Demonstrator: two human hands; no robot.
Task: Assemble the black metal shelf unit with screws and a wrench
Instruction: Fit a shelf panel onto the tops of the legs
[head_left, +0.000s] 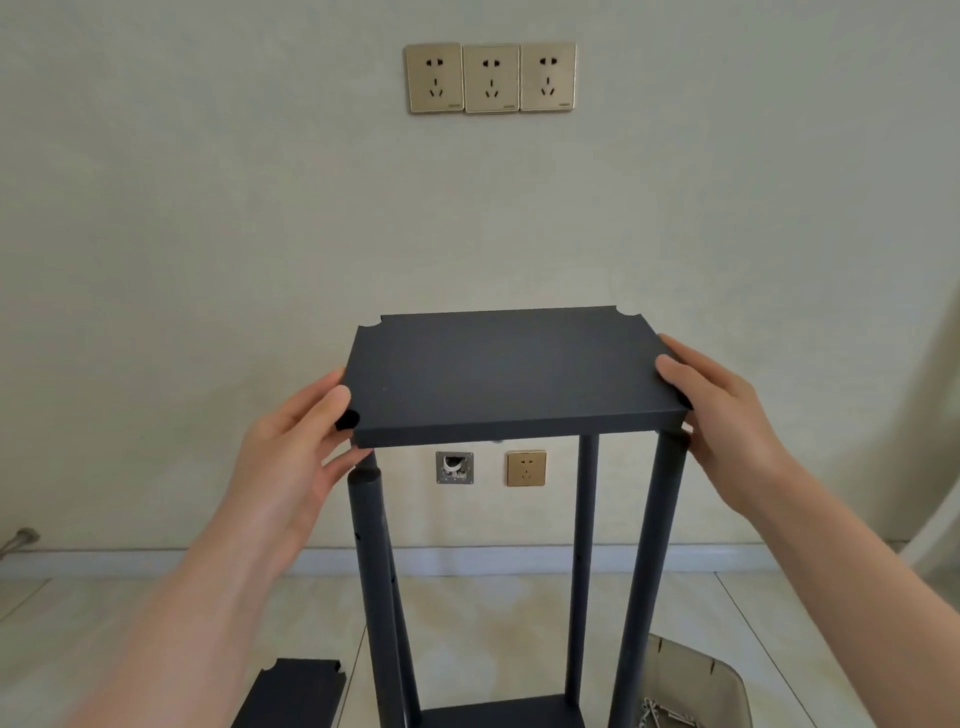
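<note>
Left hand (306, 447) and right hand (727, 431) are pinching opposite ends of the flat black metal shelf panel (509, 374), apparently levelling it over round black posts (644, 571).

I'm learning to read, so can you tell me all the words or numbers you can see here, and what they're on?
No text here can be read.
On the three wall sockets: a tiny mark in the bottom corner of each plate, too small to read.
On the lower socket: nothing I can make out.
On the shelf panel: plain, no writing shows.
</note>
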